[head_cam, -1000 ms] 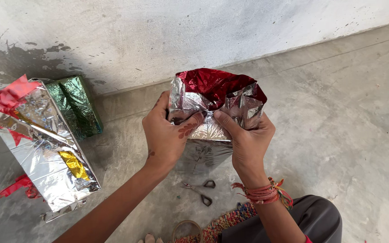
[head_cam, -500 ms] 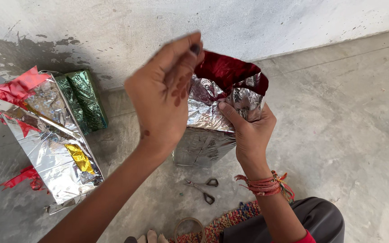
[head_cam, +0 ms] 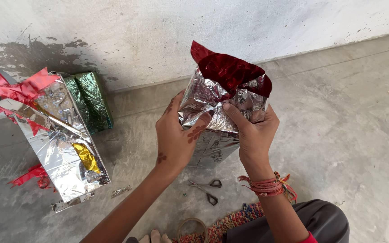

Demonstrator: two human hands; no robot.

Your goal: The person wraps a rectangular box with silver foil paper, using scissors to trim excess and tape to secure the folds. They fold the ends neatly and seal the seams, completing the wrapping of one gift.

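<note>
Woven rug (head_cam: 230, 221) and a tape roll (head_cam: 191, 226) are cut off at the near edge; small scissors (head_cam: 205, 190) lie just beyond. Bare concrete floor (head_cam: 347, 135) opens to the right. Left hand (head_cam: 176, 137) and right hand (head_cam: 253, 132) clasp the silver foil-wrapped box (head_cam: 212, 117), thumbs pressing its folds, hiding its middle. Red foil (head_cam: 230, 69) crowns it. Far left lie silver foil sheets (head_cam: 64, 144) and a green wrapped box (head_cam: 91, 101), by the wall (head_cam: 136, 36).
</note>
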